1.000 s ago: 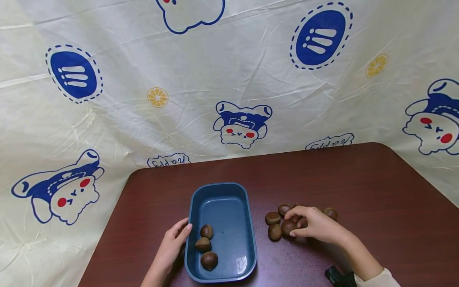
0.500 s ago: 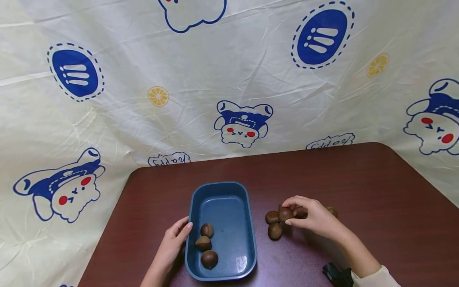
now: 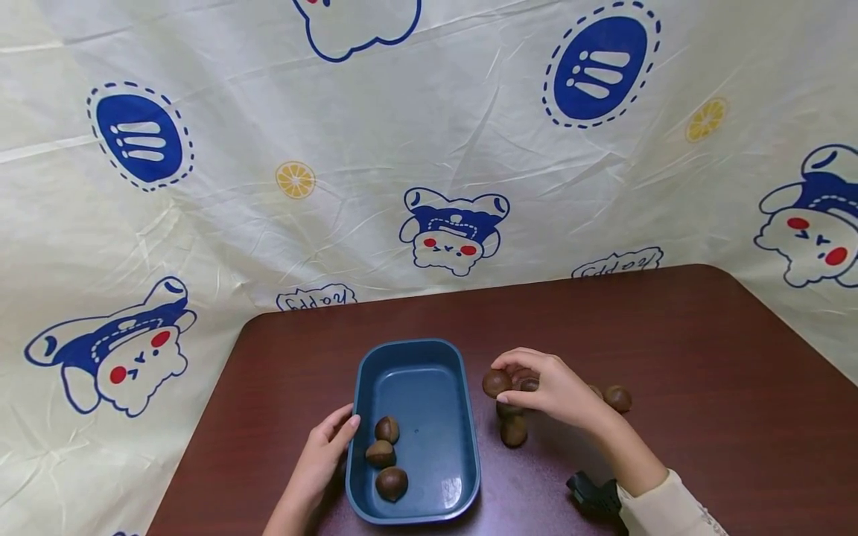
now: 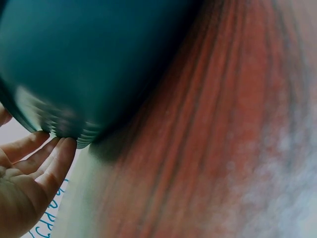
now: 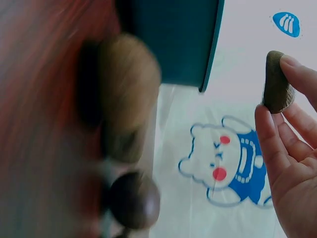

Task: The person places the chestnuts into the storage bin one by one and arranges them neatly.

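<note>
The right hand [image 3: 544,383] pinches one chestnut [image 3: 497,383] between thumb and fingertips, clear of the desk [image 3: 670,335], with the blue tray [image 3: 429,402] just to that hand's left. The grip looks light, on a smooth, rounded shell, so a small twist or a loosened thumb could squirt the nut out and send it rolling. The loose chestnuts [image 3: 514,432] lie close under and around the same hand; a low knuckle or wrist could knock them and scatter the group. The tray's near wall stands between this hand and the three chestnuts inside [image 3: 380,454], so too low a pass would probably clip the rim. At the far side, the left hand [image 3: 320,450] rests its fingers against the tray's outer wall without closing round it; a push from there, or a bump opposite, might slide the tray.
</note>
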`<state>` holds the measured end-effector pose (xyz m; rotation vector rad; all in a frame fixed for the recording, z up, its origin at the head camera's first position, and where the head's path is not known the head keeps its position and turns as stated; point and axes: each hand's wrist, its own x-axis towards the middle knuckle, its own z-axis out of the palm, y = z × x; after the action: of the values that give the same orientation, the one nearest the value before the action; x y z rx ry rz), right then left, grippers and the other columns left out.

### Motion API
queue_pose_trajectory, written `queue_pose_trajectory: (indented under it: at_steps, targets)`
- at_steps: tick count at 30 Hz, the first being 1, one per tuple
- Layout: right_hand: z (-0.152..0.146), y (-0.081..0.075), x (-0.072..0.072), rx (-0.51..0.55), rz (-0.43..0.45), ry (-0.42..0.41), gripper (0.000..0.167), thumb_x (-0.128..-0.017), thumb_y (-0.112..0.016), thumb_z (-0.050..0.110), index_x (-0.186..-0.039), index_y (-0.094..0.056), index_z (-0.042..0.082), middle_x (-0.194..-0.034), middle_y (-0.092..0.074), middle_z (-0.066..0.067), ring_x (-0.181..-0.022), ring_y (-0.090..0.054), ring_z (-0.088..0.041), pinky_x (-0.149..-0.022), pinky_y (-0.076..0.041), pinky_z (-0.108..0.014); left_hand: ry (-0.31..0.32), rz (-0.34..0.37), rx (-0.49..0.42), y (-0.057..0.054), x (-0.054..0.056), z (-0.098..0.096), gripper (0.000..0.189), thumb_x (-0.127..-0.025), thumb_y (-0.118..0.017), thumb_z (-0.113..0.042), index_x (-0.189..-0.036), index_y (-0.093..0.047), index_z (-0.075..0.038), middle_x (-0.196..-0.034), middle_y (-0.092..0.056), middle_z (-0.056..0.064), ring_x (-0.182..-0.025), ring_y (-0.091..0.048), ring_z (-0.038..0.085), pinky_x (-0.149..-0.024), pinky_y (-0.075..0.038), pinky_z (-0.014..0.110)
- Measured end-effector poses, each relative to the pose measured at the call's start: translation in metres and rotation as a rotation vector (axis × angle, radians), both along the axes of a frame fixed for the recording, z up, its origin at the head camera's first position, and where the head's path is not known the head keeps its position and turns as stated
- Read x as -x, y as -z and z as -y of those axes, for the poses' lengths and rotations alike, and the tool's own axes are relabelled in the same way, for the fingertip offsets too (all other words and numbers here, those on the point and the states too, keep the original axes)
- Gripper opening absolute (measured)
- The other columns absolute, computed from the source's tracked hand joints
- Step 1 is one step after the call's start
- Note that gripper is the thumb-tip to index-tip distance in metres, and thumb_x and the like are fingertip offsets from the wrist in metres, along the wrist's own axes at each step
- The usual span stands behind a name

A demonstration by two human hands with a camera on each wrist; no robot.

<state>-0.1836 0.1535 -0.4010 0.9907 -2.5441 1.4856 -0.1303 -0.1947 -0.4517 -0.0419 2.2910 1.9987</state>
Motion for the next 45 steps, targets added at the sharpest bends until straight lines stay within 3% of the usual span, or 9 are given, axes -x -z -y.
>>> queue_pose_trajectory:
  at_steps: [4,17,27,39,45]
  targets:
    - [0.021,-0.006,0.005,-0.007,0.031,-0.036,0.036,-0.077,-0.072,0.022,-0.109,-0.059,0.010,-0.101,-0.058,0.004,-0.089,-0.054,-0.013,-0.078,-0.048,-0.035,0.001,0.001,0.005,0.000,0.000,0.000,0.047,-0.092,-0.051,-0.027,-0.127,-0.044,0.005,-0.118,-0.053,0.022,-0.098,-0.055,0.028,-0.081,-0.046,0.037]
    - [0.094,-0.012,0.023,-0.105,-0.014,-0.162,0.035,-0.079,-0.070,0.020,-0.110,-0.060,0.007,-0.103,-0.058,0.003,-0.088,-0.053,-0.010,-0.077,-0.048,-0.031,-0.001,-0.007,0.012,-0.002,0.002,-0.001,0.047,-0.093,-0.050,-0.026,-0.127,-0.044,0.006,-0.118,-0.053,0.022,-0.098,-0.055,0.026,-0.081,-0.046,0.036]
    - [0.136,0.001,0.030,-0.218,0.012,-0.210,0.036,-0.080,-0.068,0.019,-0.111,-0.059,0.004,-0.102,-0.057,-0.001,-0.086,-0.054,-0.009,-0.075,-0.048,-0.026,-0.015,-0.013,0.007,-0.003,0.000,-0.001,0.047,-0.093,-0.051,-0.025,-0.127,-0.044,0.006,-0.117,-0.053,0.022,-0.097,-0.056,0.027,-0.080,-0.047,0.037]
    - [0.153,0.024,0.035,-0.166,0.171,-0.217,0.030,-0.078,-0.070,0.012,-0.106,-0.061,0.003,-0.095,-0.060,0.002,-0.079,-0.057,-0.006,-0.069,-0.047,-0.018,0.010,-0.014,-0.007,0.000,-0.001,-0.001,0.050,-0.092,-0.052,-0.028,-0.127,-0.044,0.006,-0.115,-0.054,0.022,-0.097,-0.056,0.027,-0.079,-0.048,0.033]
    - [0.159,0.030,0.036,-0.224,0.148,-0.231,0.026,-0.078,-0.070,0.013,-0.102,-0.063,0.006,-0.090,-0.060,0.004,-0.077,-0.055,-0.004,-0.068,-0.046,-0.017,0.005,-0.014,-0.009,0.000,-0.001,-0.001,0.048,-0.092,-0.052,-0.026,-0.127,-0.044,0.006,-0.115,-0.054,0.022,-0.097,-0.056,0.028,-0.078,-0.048,0.034]
